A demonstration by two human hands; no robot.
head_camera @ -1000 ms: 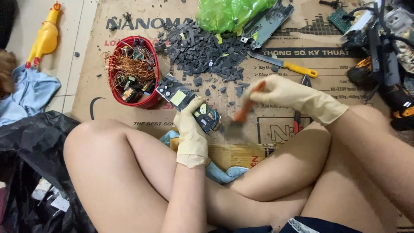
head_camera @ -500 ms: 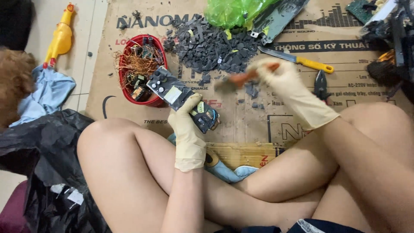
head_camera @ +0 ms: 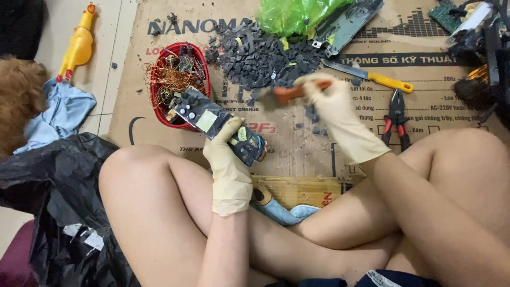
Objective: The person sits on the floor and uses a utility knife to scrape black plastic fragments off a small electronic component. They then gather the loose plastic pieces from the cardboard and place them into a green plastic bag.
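Note:
My left hand (head_camera: 229,159), in a cream rubber glove, grips a dark circuit board (head_camera: 215,123) with capacitors and a yellow-wound part, holding it tilted above the cardboard. My right hand (head_camera: 330,101), also gloved, is shut on the orange handle of a small hammer (head_camera: 284,95), raised and blurred, its head pointing left above the board's right end. A pile of dark broken chips (head_camera: 260,57) lies just beyond both hands.
A red basket (head_camera: 157,101) of copper wire and parts stands left of the board. A yellow-handled knife (head_camera: 366,76) and red-handled pliers (head_camera: 397,116) lie right. A green plastic bag (head_camera: 295,15), black bag (head_camera: 58,175) and yellow rubber chicken (head_camera: 77,45) surround the cardboard sheet (head_camera: 297,143).
My right hand has swung the hammer up and away from the board toward the chip pile. The left hand keeps holding the board; the view shifted slightly.

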